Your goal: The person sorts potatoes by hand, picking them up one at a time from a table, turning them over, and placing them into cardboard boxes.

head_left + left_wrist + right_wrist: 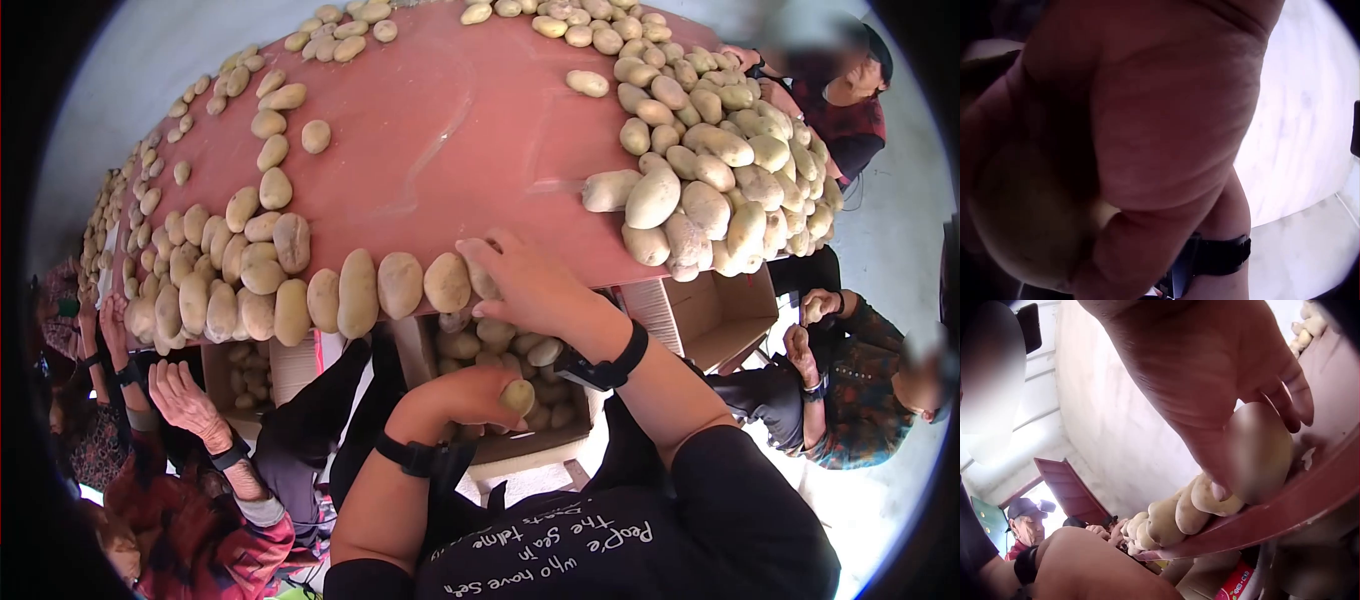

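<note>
My left hand is over an open box below the table edge, its fingers curled round a potato. In the left wrist view that hand fills much of the picture, gripping the potato. At the table's near edge my right hand holds another potato at the end of a row, beside a potato. The right wrist view shows the thumb of this hand on one side of the potato and fingers beyond it.
A large potato pile covers the right of the red table; more potatoes lie at the left. Below the edge are a box of potatoes and another cardboard box. Other people sit on both sides, hands near the left edge.
</note>
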`<action>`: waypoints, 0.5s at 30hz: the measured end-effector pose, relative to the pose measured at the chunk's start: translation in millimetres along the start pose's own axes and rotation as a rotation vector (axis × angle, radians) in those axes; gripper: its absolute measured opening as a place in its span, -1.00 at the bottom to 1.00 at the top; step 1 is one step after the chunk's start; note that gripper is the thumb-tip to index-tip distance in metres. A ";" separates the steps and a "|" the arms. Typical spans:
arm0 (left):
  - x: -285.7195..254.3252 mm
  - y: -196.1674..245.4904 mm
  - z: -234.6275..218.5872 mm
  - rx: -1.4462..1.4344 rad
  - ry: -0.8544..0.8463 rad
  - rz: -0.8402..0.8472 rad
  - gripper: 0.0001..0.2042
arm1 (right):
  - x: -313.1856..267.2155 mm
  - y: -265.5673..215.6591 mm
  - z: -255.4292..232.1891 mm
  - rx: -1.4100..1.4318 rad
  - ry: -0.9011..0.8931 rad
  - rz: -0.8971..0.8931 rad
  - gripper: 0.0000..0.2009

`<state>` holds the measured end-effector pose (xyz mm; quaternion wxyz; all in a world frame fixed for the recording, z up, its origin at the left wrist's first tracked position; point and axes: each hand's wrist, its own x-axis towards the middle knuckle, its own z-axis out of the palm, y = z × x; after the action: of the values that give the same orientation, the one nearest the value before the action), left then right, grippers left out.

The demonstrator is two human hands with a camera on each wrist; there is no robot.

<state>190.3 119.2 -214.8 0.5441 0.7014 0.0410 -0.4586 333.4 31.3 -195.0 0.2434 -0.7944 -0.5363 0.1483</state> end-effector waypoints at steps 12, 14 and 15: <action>-13.4 -45.3 -14.5 0.462 0.567 -0.087 -0.48 | 11.8 16.8 -13.0 0.268 -0.055 0.143 -0.35; -18.8 -32.1 -15.4 0.075 0.414 -0.020 -0.43 | 10.8 15.5 -31.5 0.502 -0.144 0.305 -0.34; -19.4 -25.3 -15.3 -0.116 0.333 0.016 -0.40 | 10.3 14.9 -42.6 0.549 -0.184 0.241 -0.34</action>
<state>174.2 150.2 -220.0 0.5732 0.7353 0.1514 -0.3284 370.1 26.6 -167.3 0.3799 -0.7401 -0.3982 0.3866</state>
